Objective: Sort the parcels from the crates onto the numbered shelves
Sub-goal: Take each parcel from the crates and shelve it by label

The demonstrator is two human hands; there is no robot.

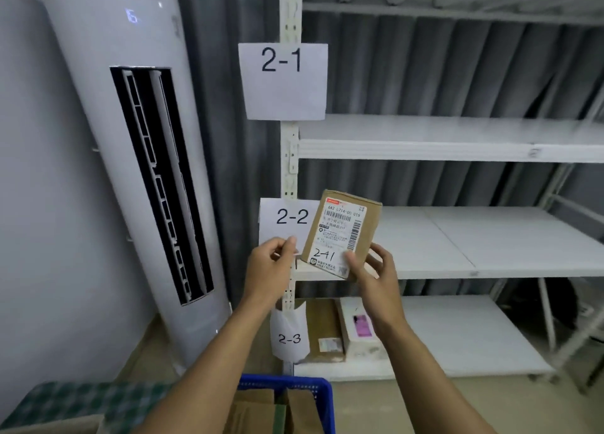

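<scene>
My right hand (372,276) grips a small brown cardboard parcel (361,229) by its lower right corner, its thumb on the white shipping label, which is handwritten "2-41". The parcel is held upright in front of the "2-2" sign (287,217). My left hand (271,270) hovers just left of the parcel with fingers loosely curled; whether it touches the parcel I cannot tell. A blue crate (323,397) with several brown parcels sits at the bottom edge. The white shelf rack (457,150) carries signs "2-1" (282,80) and "2-3" (289,338).
On the bottom shelf lie a brown parcel (323,329) and a white box with a purple label (359,329). A tall white air conditioner (137,159) stands left of the rack. A checked cloth (85,404) covers something at bottom left.
</scene>
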